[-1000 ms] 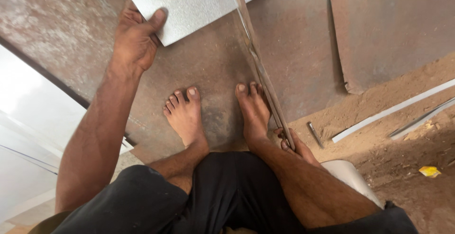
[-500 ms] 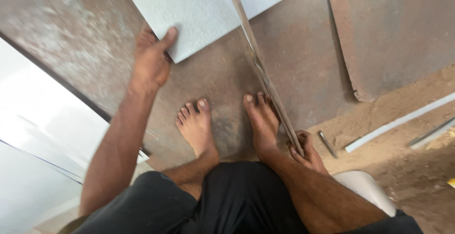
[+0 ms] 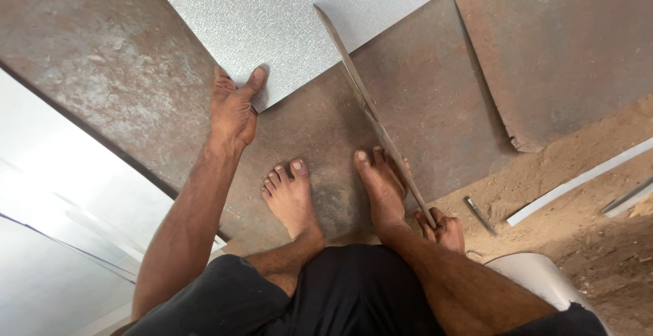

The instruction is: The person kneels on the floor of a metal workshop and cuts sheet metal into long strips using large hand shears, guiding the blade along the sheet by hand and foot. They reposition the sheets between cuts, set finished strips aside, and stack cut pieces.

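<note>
A: Two hands, two jobs, all in the one head view. Your left hand (image 3: 232, 108) lies flat on the rusty brown plate (image 3: 109, 71), fingers spread, thumb hooked onto the near corner of the pale silver sheet (image 3: 286, 16). That is no closed grip; it pins the corner, so the sheet lies steady on the plate.

B: And the right?

A: Your right hand (image 3: 442, 228) is low beside your right foot (image 3: 382, 186), fingers curled tight around the near end of the long metal shears (image 3: 371, 111). The tool runs up and away from you, and its far tip sits over the edge of the silver sheet. Held from the far end like that, it gives you a long lever; I judge that is why your grip sits so far back.

B: Why the feet on the plate?

A: Both bare feet stand on the brown plate, the left foot (image 3: 289, 196) just beside the right, and the shears pass close along the outer side of the right foot. Your weight likely holds the plate down on the sandy floor (image 3: 585, 241).

B: Anything else near?

A: A small dark metal rod (image 3: 479, 215) lies in the sand just right of your right hand. A pale strip (image 3: 578, 181) lies farther right, and a second rusty sheet (image 3: 564, 50) sits beyond it, overlapping the first.
</note>
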### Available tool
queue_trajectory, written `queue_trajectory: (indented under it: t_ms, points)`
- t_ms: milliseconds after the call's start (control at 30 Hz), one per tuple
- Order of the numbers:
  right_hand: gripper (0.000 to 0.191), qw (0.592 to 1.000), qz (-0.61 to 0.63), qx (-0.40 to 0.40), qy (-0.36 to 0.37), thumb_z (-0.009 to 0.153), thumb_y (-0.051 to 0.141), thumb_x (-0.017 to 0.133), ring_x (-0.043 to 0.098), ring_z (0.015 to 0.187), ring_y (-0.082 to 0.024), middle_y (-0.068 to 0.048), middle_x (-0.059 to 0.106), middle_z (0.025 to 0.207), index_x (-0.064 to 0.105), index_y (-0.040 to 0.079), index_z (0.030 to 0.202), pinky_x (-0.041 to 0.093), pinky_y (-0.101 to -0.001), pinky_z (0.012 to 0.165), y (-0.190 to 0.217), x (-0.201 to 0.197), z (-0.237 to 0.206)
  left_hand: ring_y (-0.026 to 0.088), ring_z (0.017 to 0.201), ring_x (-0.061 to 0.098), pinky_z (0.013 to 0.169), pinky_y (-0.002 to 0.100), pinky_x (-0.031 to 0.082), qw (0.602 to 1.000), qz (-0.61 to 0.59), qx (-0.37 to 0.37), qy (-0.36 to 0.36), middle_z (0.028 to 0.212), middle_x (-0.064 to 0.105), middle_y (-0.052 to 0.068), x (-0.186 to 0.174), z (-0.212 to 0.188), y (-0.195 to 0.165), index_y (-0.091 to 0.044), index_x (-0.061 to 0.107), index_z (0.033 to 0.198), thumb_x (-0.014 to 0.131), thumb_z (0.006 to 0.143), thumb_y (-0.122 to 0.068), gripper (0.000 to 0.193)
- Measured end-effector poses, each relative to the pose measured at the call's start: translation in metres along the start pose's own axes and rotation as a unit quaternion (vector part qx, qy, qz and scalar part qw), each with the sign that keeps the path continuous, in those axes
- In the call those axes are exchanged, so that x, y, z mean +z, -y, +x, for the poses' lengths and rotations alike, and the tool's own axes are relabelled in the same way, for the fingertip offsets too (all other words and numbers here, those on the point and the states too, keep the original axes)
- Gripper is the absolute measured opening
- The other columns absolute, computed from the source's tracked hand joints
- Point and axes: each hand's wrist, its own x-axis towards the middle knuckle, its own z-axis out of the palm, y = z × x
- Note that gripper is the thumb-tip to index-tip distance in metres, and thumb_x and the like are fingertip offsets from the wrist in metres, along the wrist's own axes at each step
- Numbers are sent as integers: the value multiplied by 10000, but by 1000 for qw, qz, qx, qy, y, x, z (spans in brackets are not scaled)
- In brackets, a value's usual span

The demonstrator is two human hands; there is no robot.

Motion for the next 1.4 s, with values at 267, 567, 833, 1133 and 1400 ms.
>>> queue_trajectory:
  t_ms: [267,567,833,1133,1400]
  points:
    - [979,1000,-30,6,0,880,769,390,247,1512,-294,-155,277,1638,344,51,1542,220,-428,1189,9,0,-10,220,1151,707,1043,351,604,998,-5,-56,-18,1241,697,151,14,-39,5,-53,485,1354,703,867,72,549]
    - [777,994,-81,-73,-28,998,610,397,254,1514,-334,-184,344,1606,447,3,1480,228,-453,1202,-24,4,5,231,1103,702,994,355,601,1000,-12,-9,7,1202,710,151,2,-53,38,17,540,1318,740,897,83,470]
    - [469,953,-266,-138,-37,1133,380,293,543,1377,-314,-143,582,1461,579,48,1302,464,-408,1162,-9,11,2,213,1128,680,1003,360,581,999,-26,-15,28,1223,692,137,11,-59,24,-12,514,1356,734,890,65,521]
    - [481,977,-177,-76,92,945,409,594,702,883,-309,-236,725,959,640,8,1207,540,-466,797,-44,-115,-16,222,1127,670,1001,388,578,997,-41,-69,17,1204,683,161,7,-91,45,-8,498,1333,742,884,11,511]
    - [482,958,-282,8,50,1015,416,569,724,937,-365,-293,743,1003,652,-38,1153,553,-466,872,-77,-99,1,222,1122,680,1016,382,564,998,-26,-60,24,1174,705,165,8,-82,41,10,532,1317,744,896,13,471]
